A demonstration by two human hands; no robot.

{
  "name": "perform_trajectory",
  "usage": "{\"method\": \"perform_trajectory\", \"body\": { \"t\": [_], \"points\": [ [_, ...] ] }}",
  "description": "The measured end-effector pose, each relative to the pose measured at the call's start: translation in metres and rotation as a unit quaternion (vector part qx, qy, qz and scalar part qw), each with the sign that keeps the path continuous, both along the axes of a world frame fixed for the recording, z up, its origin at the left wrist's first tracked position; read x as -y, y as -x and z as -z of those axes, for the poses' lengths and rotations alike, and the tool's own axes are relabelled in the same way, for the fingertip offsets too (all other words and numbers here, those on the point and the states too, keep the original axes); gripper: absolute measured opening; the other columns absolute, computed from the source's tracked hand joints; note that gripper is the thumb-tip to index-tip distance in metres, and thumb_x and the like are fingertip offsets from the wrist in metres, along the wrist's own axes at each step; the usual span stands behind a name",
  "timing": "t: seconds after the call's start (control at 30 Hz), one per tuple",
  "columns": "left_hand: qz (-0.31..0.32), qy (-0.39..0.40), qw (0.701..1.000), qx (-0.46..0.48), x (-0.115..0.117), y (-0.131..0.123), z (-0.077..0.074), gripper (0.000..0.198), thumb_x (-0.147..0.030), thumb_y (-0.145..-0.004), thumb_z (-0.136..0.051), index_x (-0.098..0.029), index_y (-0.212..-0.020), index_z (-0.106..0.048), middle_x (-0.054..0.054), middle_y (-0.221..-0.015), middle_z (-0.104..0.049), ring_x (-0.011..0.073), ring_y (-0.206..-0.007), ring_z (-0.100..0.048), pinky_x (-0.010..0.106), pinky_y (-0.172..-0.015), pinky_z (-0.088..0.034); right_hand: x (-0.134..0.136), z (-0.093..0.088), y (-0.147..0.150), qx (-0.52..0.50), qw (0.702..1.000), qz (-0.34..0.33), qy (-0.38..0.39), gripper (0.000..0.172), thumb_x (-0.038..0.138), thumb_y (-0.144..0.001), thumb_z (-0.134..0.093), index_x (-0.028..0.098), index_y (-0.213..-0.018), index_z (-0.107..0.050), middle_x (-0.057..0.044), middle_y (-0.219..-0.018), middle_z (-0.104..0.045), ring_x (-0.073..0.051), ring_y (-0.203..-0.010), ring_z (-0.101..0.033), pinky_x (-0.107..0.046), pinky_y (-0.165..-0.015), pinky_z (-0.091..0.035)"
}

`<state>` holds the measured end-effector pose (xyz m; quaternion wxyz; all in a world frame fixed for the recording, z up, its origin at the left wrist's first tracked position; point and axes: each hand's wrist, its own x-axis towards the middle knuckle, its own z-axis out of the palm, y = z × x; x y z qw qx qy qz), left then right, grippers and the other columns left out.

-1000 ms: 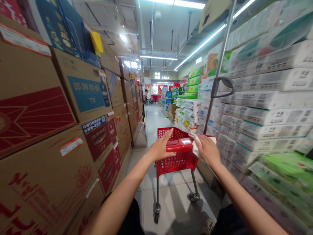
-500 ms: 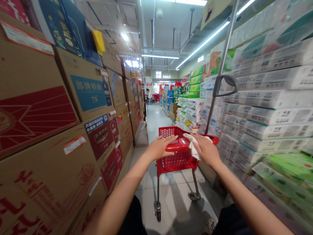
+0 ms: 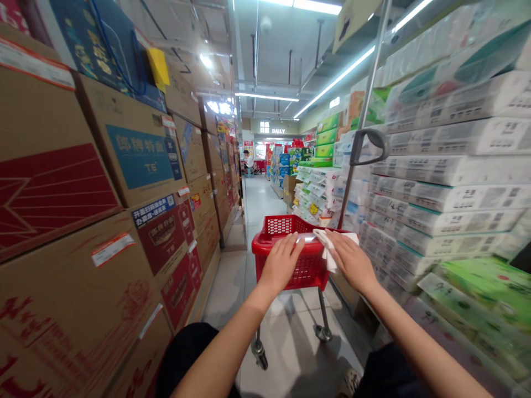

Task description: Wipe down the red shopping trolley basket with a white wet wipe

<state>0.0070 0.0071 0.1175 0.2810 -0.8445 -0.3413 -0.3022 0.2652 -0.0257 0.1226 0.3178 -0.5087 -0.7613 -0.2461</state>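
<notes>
A small red shopping cart [image 3: 299, 273] stands in front of me, its handle bar facing me. My left hand [image 3: 282, 262] lies over the handle left of the middle, fingers stretched forward across the bar. On the right part of the handle, my right hand [image 3: 352, 261] presses a crumpled white tissue [image 3: 329, 255] against the bar. One end of the tissue hangs down on the near side. The cart's mesh basket is visible past my fingers, partly hidden by my hands. A grey pole with a looped grip [image 3: 369, 147] rises behind the cart's right side.
Stacked cartons [image 3: 145, 160] wall the left side. Packs of tissue paper [image 3: 443, 188] are piled on the right, with green packs [image 3: 489, 284] lower down. The tiled aisle [image 3: 259, 193] runs ahead toward a seated person [image 3: 248, 160] far back.
My left hand has slid right along the handle, uncovering its left end. The cart sits slightly further left in view, its left wheel turned. My right hand stays at the tissue.
</notes>
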Motion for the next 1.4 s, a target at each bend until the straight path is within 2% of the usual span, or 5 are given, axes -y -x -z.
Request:
{"method": "perform_trajectory", "body": {
  "t": [0.13,0.4,0.77,1.0,1.4],
  "points": [
    [0.05,0.04,0.998,0.018,-0.001,0.008,-0.007,0.069,-0.012,-0.086,-0.057,-0.015,-0.153,-0.039,0.015,-0.16,-0.039,0.0291,-0.146,-0.04,0.046,-0.122,-0.033,-0.012,0.0,-0.02,-0.086,0.994,0.059,-0.016,0.051,0.038,-0.106,-0.03,0.022,-0.149,-0.052,-0.009,-0.14,-0.063,-0.027,-0.135,-0.053,-0.052,-0.116,-0.039],
    [0.08,0.07,0.992,0.061,-0.001,0.001,-0.003,0.073,-0.013,-0.081,-0.059,-0.011,-0.151,-0.04,0.017,-0.161,-0.037,0.0313,-0.149,-0.035,0.049,-0.124,-0.028,-0.012,-0.005,0.074,-0.045,0.998,-0.039,-0.03,0.053,0.039,-0.104,-0.042,0.033,-0.156,-0.039,-0.002,-0.154,-0.051,-0.028,-0.141,-0.044,-0.053,-0.117,-0.034],
    [0.104,0.104,0.987,0.058,0.005,-0.002,-0.007,0.081,-0.018,-0.078,-0.061,-0.015,-0.154,-0.036,0.015,-0.163,-0.034,0.0315,-0.15,-0.033,0.049,-0.123,-0.027,-0.037,0.0,-0.048,-0.08,0.995,0.053,-0.009,0.053,0.042,-0.105,-0.023,0.016,-0.111,-0.069,-0.015,-0.108,-0.072,-0.029,-0.105,-0.064,-0.047,-0.098,-0.046],
    [0.124,0.1,0.985,0.072,0.008,0.004,-0.008,0.082,-0.02,-0.076,-0.063,-0.018,-0.154,-0.038,0.014,-0.161,-0.036,0.0317,-0.149,-0.035,0.05,-0.123,-0.027,-0.019,0.004,-0.022,-0.097,0.991,0.089,-0.037,0.048,0.042,-0.105,-0.026,0.018,-0.109,-0.068,-0.013,-0.098,-0.069,-0.03,-0.1,-0.059,-0.049,-0.096,-0.045],
    [0.087,0.1,0.975,0.179,0.011,0.041,-0.035,0.026,-0.027,-0.102,-0.046,-0.022,-0.122,-0.062,0.007,-0.129,-0.067,0.0227,-0.124,-0.058,0.046,-0.116,-0.036,0.007,0.025,-0.009,-0.279,0.955,-0.101,-0.015,0.045,0.043,-0.105,-0.028,0.026,-0.127,-0.064,-0.009,-0.126,-0.068,-0.028,-0.117,-0.062,-0.05,-0.104,-0.048]
  ]
}}
